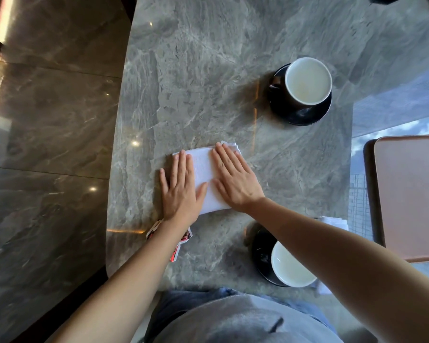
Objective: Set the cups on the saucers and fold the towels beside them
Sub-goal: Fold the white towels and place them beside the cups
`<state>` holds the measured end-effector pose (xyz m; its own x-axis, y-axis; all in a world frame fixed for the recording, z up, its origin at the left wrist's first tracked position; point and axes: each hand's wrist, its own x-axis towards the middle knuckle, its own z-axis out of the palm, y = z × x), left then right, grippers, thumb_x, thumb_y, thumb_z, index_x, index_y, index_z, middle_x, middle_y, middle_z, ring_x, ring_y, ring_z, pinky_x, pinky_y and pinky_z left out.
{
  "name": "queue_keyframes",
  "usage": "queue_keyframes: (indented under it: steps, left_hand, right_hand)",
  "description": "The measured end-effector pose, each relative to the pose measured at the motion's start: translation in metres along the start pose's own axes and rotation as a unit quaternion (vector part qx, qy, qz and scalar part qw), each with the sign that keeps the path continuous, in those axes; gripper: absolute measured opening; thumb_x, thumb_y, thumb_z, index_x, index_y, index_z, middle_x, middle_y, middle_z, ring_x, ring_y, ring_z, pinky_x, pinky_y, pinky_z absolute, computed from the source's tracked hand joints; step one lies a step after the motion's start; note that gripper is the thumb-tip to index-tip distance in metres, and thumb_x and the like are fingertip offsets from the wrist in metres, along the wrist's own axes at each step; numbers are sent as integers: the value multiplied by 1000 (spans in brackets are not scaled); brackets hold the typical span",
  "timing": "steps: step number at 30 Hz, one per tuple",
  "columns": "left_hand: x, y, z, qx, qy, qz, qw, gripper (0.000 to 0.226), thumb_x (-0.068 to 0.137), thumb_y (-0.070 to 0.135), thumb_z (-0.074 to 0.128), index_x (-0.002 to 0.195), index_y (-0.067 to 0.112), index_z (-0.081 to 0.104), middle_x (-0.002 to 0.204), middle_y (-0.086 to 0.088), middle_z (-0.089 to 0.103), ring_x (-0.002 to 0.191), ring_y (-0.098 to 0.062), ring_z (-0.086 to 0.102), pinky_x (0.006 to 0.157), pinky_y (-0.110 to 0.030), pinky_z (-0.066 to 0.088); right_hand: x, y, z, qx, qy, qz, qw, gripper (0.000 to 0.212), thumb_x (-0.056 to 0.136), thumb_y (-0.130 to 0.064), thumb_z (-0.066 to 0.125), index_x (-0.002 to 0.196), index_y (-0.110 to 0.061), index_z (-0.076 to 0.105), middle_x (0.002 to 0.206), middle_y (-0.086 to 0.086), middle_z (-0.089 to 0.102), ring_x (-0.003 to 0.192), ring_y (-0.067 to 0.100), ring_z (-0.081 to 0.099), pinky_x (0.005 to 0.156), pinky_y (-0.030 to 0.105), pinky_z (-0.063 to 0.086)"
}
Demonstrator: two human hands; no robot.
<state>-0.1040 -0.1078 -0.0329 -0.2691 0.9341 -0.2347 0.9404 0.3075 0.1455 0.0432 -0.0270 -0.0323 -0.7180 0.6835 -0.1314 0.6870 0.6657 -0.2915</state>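
A folded white towel (204,167) lies flat on the grey marble table (196,70). My left hand (180,191) presses flat on its left part and my right hand (234,180) presses flat on its right part, fingers spread. A black cup with a white inside (307,80) stands on a black saucer (305,115) at the far right. A second black cup (289,266) stands on its saucer (260,253) near me, partly behind my right forearm. Another white towel (334,222) peeks out beyond that forearm.
A brown tray (409,194) sits at the right edge of the table. The table's left edge drops to a glossy dark tiled floor (47,144). A red and white paper band hangs at my left wrist (181,241).
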Motion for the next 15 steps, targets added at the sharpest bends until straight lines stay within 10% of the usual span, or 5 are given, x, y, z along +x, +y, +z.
queue_keyframes:
  steps: [15]
  left_hand:
    - [2, -2, 5, 5, 1, 6, 1000, 76, 89, 53, 30, 146, 4, 21, 155, -17, 24, 143, -29, 23, 112, -57, 21]
  right_hand:
    - [-1, 12, 5, 5, 17, -44, 999, 72, 93, -45, 31, 147, 1, 21, 156, 19, 18, 147, 28, 12, 121, 41, 11]
